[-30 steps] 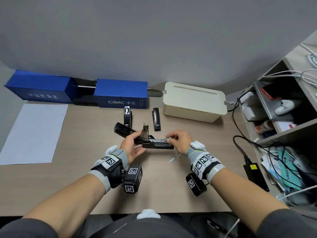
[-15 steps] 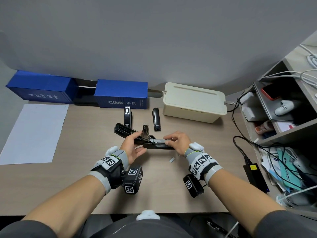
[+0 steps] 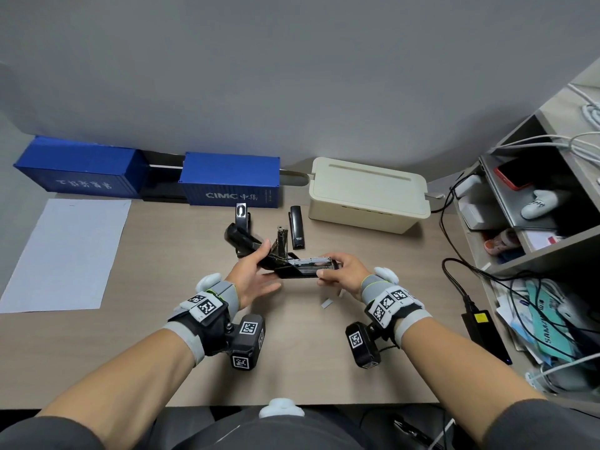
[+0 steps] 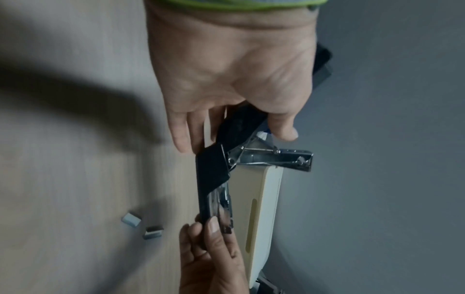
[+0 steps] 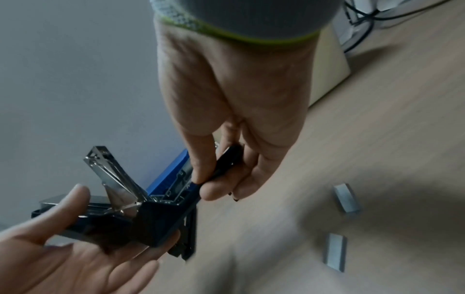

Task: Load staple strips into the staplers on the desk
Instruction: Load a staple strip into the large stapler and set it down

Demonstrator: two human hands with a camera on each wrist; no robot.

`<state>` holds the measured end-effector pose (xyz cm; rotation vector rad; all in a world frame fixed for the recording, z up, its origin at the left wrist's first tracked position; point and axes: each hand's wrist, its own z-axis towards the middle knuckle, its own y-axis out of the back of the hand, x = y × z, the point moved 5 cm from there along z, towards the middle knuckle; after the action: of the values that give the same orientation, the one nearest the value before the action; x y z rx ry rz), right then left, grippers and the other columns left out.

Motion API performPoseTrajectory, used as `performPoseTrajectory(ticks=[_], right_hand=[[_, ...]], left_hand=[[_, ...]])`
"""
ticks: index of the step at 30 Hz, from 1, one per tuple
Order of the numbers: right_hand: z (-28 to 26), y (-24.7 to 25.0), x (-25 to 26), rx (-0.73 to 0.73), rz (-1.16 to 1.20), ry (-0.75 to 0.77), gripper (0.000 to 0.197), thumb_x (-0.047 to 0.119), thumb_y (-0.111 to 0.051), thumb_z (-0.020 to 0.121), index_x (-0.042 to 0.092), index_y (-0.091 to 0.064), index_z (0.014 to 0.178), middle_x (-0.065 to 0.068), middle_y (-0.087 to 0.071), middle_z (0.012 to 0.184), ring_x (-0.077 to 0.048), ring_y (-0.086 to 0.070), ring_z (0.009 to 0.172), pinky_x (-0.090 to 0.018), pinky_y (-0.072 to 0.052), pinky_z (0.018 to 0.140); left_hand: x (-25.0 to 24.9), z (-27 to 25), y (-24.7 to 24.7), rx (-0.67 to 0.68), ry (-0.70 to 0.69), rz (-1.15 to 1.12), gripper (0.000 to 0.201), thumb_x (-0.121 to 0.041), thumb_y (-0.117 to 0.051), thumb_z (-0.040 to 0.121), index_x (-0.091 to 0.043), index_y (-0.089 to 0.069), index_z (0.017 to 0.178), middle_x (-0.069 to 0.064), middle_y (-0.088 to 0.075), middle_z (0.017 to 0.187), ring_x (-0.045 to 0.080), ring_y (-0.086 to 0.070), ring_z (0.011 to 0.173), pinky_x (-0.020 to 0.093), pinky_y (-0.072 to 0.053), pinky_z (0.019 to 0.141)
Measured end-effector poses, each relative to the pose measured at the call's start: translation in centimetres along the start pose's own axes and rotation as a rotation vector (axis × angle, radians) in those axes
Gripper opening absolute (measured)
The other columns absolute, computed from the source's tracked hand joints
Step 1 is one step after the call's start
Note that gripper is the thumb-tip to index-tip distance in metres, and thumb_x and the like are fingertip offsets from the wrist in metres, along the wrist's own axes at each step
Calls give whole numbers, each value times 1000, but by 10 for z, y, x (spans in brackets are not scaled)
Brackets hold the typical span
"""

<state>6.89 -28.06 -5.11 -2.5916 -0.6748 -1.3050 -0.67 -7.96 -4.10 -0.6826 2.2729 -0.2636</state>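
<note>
The left hand [image 3: 250, 277] cradles the hinge end of the opened stapler [image 3: 298, 270], thumb on its black cover, fingers nearly straight beneath. The right hand [image 3: 344, 271] pinches the magazine's front end between curled thumb and fingertips. Just below the right fingers two staple strips [image 5: 344, 201] lie on the desk [image 3: 162, 336]; beyond both hands' fingertips rest two more staplers [image 3: 297, 227]

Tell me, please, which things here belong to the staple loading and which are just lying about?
Job: open stapler, held by left hand and right hand; two more staplers; staple strips.
Lying about: paper, blue boxes, beige box, power brick.
</note>
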Motion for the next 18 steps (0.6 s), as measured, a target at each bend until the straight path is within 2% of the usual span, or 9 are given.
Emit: performPoseTrajectory(ticks=[2,4,7,9,11,13,15,18], right_hand=[[1,2,2,-8,70,-20,45,-13,-64,81,-6,-52,124,-12,-64,87,-26,-65,65,-28,-61,66],[2,2,5,-11,97,-32,43,-14,-62,81,-2,-53,122,-12,-63,86,-22,-66,58,-28,-61,64],[3,2,14,-32,93,-18,41,-12,-61,82,6,-55,118,-7,-63,85,-14,-65,49,-25,-58,59],[4,-1,24,-60,43,4,41,-10,-60,82,11,-53,117,-6,-64,86,-13,-66,47,-22,-55,55],[5,-8,35,-77,0,26,42,-11,-57,82,12,-51,118,-8,-63,91,-13,-67,47,-20,-50,49],[7,-16,46,-88,-22,47,44,-11,-54,81,10,-49,119,-14,-62,99,-15,-67,47,-22,-46,48],[10,-23,54,-89,-35,63,49,-6,-52,80,11,-45,126,-18,-61,103,-20,-69,55,-28,-48,58],[15,-35,60,-50,8,71,62,15,-65,81,20,-33,134,-7,-61,113,-22,-68,82,-41,-55,83]], left_hand=[[-3,2,1,0,-67,36,31,-42,-54,96,-21,-61,118,0,-67,124,21,-58,123,49,-41,107],[-8,3,1,-10,-138,52,19,-32,-54,99,-22,-60,114,-3,-68,120,18,-56,125,45,-42,105],[-15,3,2,-70,-279,157,16,-28,-63,94,-30,-61,110,-7,-68,113,18,-61,114,36,-47,89],[-23,3,3,-130,-415,316,18,-29,-71,87,-31,-66,104,-7,-71,103,13,-64,96,32,-47,82],[-28,4,0,-151,-524,506,22,-30,-76,81,-29,-69,102,-6,-74,97,14,-69,88,31,-52,82],[-30,5,-7,-150,-553,642,31,-32,-78,78,-28,-70,108,-3,-75,96,16,-70,90,30,-55,83],[-31,7,-11,-161,-550,738,38,-40,-78,76,-30,-69,111,-6,-75,95,15,-70,89,30,-56,81],[-35,7,-16,-187,-563,819,44,-52,-75,72,-34,-67,112,-12,-74,94,10,-69,88,31,-56,82]])
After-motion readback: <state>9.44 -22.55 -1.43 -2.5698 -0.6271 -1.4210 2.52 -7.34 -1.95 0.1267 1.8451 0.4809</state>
